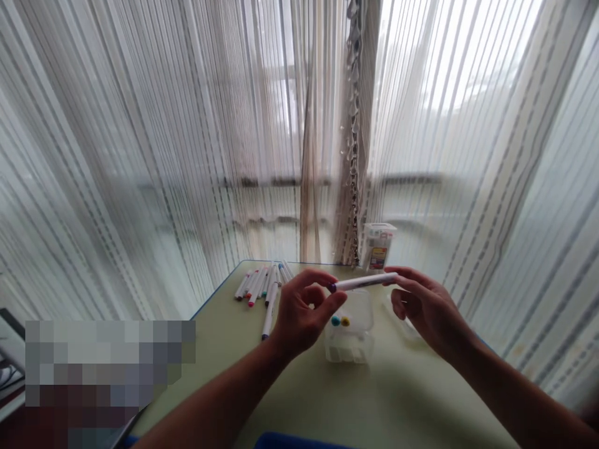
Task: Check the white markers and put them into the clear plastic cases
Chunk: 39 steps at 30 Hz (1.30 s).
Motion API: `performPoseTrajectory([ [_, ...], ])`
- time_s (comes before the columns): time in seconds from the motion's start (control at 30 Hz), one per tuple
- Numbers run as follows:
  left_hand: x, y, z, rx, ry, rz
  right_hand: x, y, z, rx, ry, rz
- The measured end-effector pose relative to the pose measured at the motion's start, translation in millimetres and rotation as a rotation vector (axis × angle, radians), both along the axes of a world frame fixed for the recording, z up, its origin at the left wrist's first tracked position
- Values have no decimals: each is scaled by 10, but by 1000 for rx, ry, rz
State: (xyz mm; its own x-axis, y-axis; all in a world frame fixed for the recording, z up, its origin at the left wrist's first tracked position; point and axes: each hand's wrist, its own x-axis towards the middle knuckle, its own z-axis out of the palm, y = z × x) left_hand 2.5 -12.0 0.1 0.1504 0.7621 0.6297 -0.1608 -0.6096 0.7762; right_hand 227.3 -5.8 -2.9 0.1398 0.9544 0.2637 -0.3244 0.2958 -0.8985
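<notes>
A white marker (362,282) with a dark purple cap end is held level above the table between both hands. My left hand (302,315) pinches its purple end with thumb and fingertips. My right hand (428,308) grips the other end with curled fingers. Just below the marker stands a clear plastic box (350,337) with two markers upright in it, showing a blue and a yellow cap. Several loose white markers (262,287) lie in a row on the table to the left of my left hand.
The small pale green table (327,399) stands against striped sheer curtains (187,156). A clear container with a coloured label (379,247) sits at the table's far edge. A clear lid (407,324) lies under my right hand. A blurred patch covers the lower left.
</notes>
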Motion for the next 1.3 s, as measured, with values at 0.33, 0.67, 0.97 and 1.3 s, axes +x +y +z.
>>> performPoseTrajectory([
  [0.33, 30, -65, 37, 33, 40, -30, 22, -12, -27, -34, -9, -3],
  [0.67, -23, 133, 68, -278, -321, -57, 0, -34, 57, 35, 76, 53],
  [0.97, -130, 208, 187, -551, -505, -156, -33, -28, 56, 58, 96, 77],
  [1.3, -157, 229, 192, -631, -545, -159, -11, -1, 32, 100, 75, 111],
])
